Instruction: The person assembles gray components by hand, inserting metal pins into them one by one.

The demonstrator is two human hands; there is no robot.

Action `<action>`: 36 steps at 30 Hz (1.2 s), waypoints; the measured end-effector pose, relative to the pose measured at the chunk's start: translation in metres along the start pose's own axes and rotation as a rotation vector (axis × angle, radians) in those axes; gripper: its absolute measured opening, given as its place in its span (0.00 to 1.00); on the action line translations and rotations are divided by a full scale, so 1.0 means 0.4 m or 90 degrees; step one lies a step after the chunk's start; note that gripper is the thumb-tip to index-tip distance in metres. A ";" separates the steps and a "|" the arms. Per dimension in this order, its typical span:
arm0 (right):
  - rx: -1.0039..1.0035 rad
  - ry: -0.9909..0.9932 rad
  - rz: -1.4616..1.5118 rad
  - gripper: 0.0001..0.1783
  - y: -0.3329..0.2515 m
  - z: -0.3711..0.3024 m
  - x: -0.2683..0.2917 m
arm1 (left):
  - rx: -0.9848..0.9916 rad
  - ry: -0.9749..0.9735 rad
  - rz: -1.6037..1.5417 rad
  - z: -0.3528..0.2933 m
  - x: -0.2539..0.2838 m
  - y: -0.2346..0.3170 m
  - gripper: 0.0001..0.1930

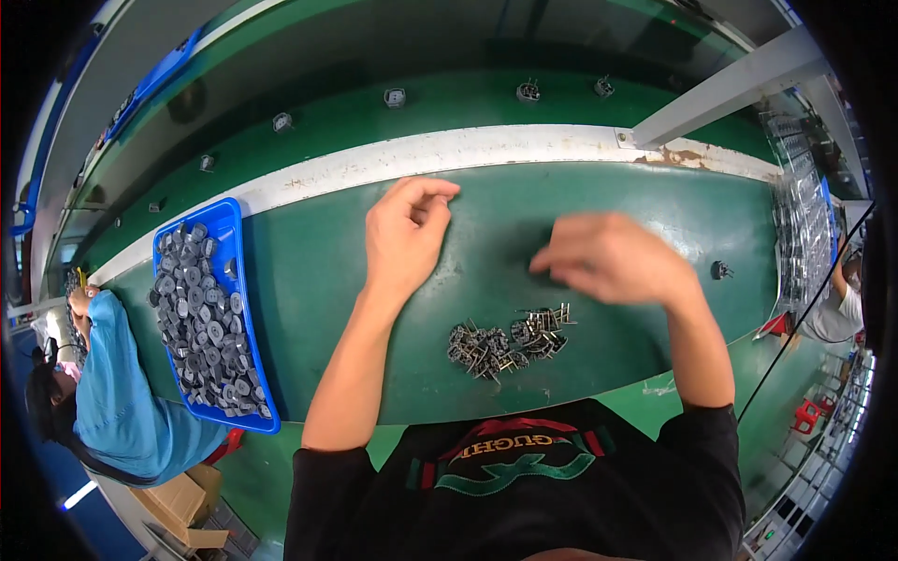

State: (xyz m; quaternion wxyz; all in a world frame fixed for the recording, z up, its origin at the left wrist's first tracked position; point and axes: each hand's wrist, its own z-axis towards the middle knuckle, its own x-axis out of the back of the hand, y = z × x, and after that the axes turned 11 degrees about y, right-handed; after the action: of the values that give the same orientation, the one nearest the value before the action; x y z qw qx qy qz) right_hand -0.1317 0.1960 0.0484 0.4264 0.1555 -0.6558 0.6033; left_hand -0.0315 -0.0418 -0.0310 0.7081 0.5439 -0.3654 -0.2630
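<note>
My left hand [407, 229] is held over the green worktable [374, 397], near its far edge. Its fingers are curled and the thumb lies close to the forefinger; whatever may be between them is hidden. To the right, my right hand [613, 257] is smeared by motion, fingers pointing left, and what it may hold cannot be made out. Below and between both hands lies a pile of small dark plug parts with metal pins [482, 351]. One separate small part with pins [721, 270] sits farther right on the table.
At left stands a blue tray [245, 318] full of grey round plastic pieces [201, 304]. Beyond a white rail [449, 147], a green conveyor belt [337, 117] carries several small parts. A co-worker in blue [140, 393] sits left. Stacked clear trays [803, 220] stand right, below a grey post [730, 89].
</note>
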 end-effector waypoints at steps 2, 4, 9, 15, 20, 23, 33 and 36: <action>-0.034 -0.068 0.033 0.15 -0.037 -0.032 -0.029 | -0.062 -0.014 0.057 -0.004 -0.011 0.005 0.07; -0.040 -0.065 0.067 0.13 -0.037 -0.049 -0.057 | -0.119 -0.028 0.109 -0.013 -0.020 0.023 0.06; -0.023 -0.023 0.052 0.10 -0.020 -0.048 -0.091 | -0.128 -0.028 0.116 -0.022 -0.005 0.020 0.07; -0.057 0.264 0.101 0.11 -0.026 0.009 -0.124 | -0.051 -0.094 -0.029 -0.029 -0.003 0.045 0.09; -0.204 0.431 0.251 0.15 -0.029 0.068 -0.159 | 0.146 -0.141 -0.327 -0.050 -0.014 0.062 0.09; -0.172 0.402 0.238 0.17 -0.037 0.082 -0.169 | 0.231 -0.116 -0.355 -0.041 -0.004 0.038 0.08; 0.088 0.429 -0.050 0.17 -0.022 0.123 -0.163 | 0.388 -0.060 -0.437 -0.021 0.013 0.043 0.10; 0.078 0.405 -0.027 0.15 -0.029 0.136 -0.159 | 0.390 -0.065 -0.455 -0.020 0.015 0.038 0.09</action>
State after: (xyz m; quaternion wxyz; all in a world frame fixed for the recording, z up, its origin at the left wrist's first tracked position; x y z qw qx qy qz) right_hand -0.1061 0.1235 0.0134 0.6121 -0.0020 -0.4486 0.6512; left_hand -0.0218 -0.0377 -0.0163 0.3617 0.8058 -0.2504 -0.3965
